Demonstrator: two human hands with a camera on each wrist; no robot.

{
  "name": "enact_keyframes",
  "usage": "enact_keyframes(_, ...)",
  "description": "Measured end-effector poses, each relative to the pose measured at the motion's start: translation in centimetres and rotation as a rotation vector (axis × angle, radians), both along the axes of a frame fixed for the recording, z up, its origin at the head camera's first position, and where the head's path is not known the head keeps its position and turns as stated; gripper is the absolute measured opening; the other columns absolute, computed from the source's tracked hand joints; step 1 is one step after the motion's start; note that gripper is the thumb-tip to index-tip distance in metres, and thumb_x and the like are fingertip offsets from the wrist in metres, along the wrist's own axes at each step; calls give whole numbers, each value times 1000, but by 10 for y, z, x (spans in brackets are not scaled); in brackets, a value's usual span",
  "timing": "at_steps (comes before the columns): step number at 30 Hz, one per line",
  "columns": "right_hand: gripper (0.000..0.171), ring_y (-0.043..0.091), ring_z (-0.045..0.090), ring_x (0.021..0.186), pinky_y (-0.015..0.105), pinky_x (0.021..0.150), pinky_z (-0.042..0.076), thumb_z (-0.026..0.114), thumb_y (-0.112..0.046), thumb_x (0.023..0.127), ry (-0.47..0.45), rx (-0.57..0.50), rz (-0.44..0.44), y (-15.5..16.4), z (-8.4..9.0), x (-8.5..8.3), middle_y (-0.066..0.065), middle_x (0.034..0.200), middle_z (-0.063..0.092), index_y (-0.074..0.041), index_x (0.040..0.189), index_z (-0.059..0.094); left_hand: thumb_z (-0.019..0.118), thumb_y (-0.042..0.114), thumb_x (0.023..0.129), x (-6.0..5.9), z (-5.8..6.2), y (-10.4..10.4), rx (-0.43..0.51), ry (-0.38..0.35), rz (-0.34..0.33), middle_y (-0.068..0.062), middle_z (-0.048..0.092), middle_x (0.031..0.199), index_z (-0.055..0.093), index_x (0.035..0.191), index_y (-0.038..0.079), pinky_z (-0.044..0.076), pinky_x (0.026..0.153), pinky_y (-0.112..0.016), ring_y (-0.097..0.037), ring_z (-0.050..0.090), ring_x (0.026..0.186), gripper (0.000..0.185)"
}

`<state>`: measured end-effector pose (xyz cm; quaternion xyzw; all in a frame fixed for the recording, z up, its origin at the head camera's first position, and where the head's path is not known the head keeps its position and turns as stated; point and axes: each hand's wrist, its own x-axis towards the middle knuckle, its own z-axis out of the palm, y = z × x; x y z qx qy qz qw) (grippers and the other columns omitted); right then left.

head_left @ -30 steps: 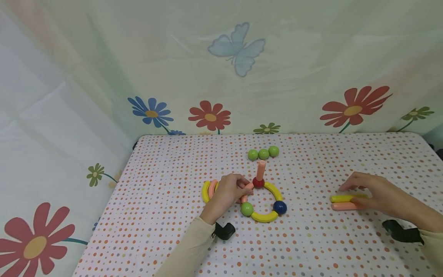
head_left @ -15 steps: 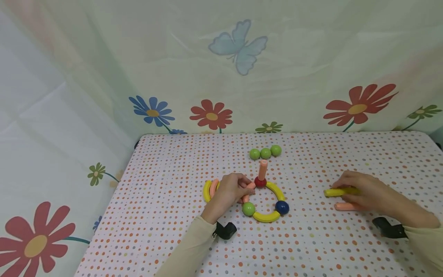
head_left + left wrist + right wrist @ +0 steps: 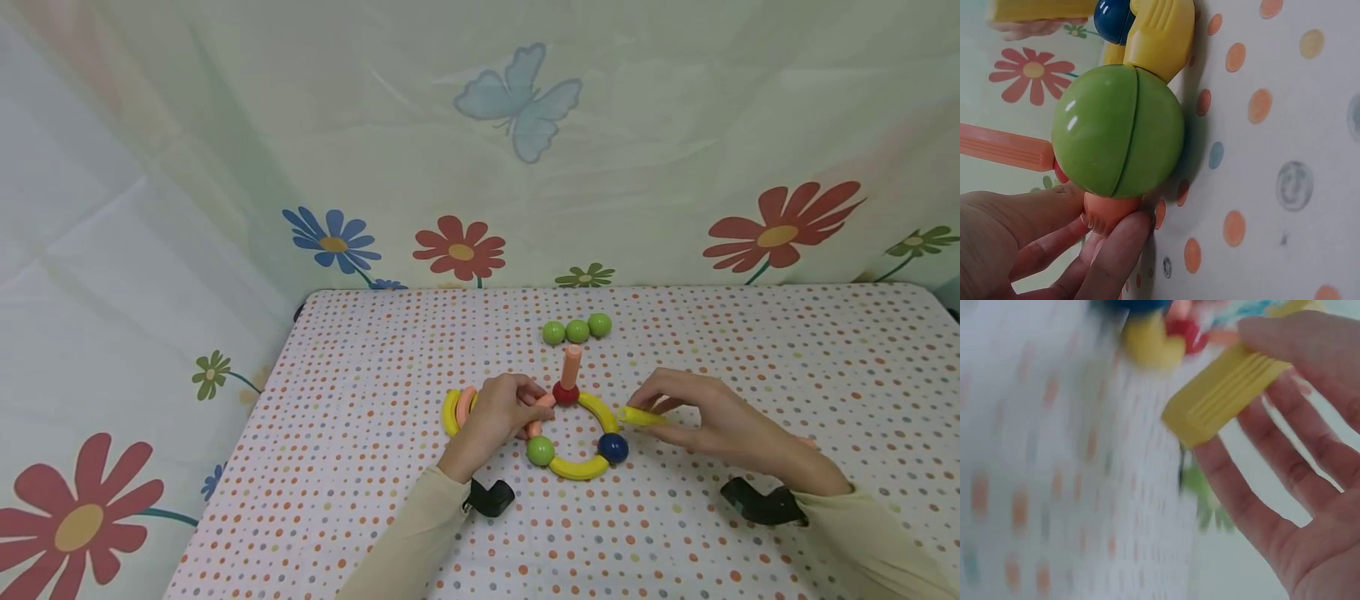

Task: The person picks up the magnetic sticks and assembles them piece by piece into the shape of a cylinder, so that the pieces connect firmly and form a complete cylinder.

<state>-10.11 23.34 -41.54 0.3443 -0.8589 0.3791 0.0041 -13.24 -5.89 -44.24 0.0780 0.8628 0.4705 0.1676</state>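
Observation:
In the head view my left hand (image 3: 493,414) pinches a pink curved rod (image 3: 534,428) in a ring on the table. The ring joins a green ball (image 3: 540,451), a blue ball (image 3: 612,448) and a red ball (image 3: 566,394) through two yellow curved rods (image 3: 579,468). From the red ball a pink straight rod (image 3: 572,367) stands up. To the right of the ring, my right hand (image 3: 716,421) holds a yellow rod (image 3: 639,417) between thumb and fingers, its end near the blue ball. The right wrist view shows that yellow rod (image 3: 1229,394) with a grooved side.
Behind the ring lie several green balls (image 3: 577,331) in a row. Yellow and pink curved rods (image 3: 452,412) sit left of it, partly hidden by my left hand. A bit of a pink rod (image 3: 806,442) shows behind my right wrist. The dotted tabletop (image 3: 375,358) meets a flowered cloth (image 3: 645,167).
My right hand has picked the yellow rod up from beside the pink rod and carried it left to the ring. The left hand keeps its grip in place.

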Motion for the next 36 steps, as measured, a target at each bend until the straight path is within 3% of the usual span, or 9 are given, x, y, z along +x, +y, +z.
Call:
enact_keyframes(6, 42, 9, 67, 97, 28, 83, 60, 81, 13, 82, -130, -277, 70, -20, -7, 6, -3, 107, 66, -11, 114, 68, 85, 12, 89, 0, 0, 0, 4, -14, 14, 2, 69, 84, 75, 111, 2, 56, 55, -22, -8, 63, 57, 26)
enact_keyframes(11, 38, 13, 67, 98, 29, 84, 60, 76, 17, 85, -218, -394, 58, -25, -18, 11, 2, 110, 63, 0, 116, 63, 85, 11, 89, 1, 1, 0, 18, -25, 22, 2, 70, 84, 74, 111, 1, 57, 55, -23, -9, 64, 57, 26)
enact_keyframes(29, 43, 10, 66, 101, 27, 85, 60, 77, 20, 82, -185, -417, 35, -20, -24, 18, 1, 113, 64, 3, 118, 62, 84, 10, 89, 0, 2, 1, 46, -60, 34, 0, 70, 83, 74, 111, 2, 58, 56, -23, -10, 65, 58, 25)
enact_keyframes(33, 46, 9, 67, 102, 24, 84, 59, 77, 22, 80, -129, -359, -28, 0, -23, 21, 4, 114, 66, 7, 120, 62, 85, 11, 89, 0, 2, 1, 38, -57, 33, 1, 70, 83, 74, 111, 2, 58, 55, -23, -10, 65, 57, 26)
enact_keyframes(36, 43, 6, 66, 99, 18, 83, 56, 80, 19, 79, -86, -244, -117, 25, -23, 25, 4, 108, 68, 2, 116, 66, 85, 11, 89, 0, 2, 1, 28, -53, 34, 1, 70, 82, 75, 111, 2, 57, 54, -23, -10, 65, 57, 26)
